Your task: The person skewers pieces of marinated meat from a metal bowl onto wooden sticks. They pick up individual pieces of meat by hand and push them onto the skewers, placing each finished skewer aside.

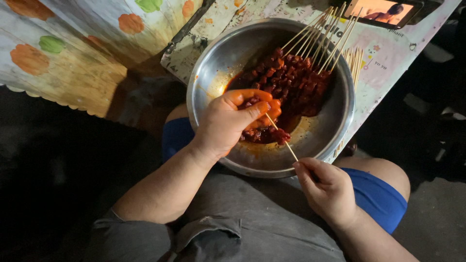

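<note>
Our left grip (238,119) clenches red sauced meat pieces (252,104) over the steel bowl (218,63), while our right grip (323,187) pinches the near end of one bamboo skewer (284,140), its long axis slanting up-left into the meat. Beyond the left grip, about ten loaded skewers (303,73) fan sticks up-right over the rim; a phone (383,12) lies past them on the patterned surface (383,58).

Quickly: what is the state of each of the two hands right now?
Left hand: closed on red marinated meat pieces over the metal bowl.
Right hand: closed, pinching the bamboo skewer.
</note>
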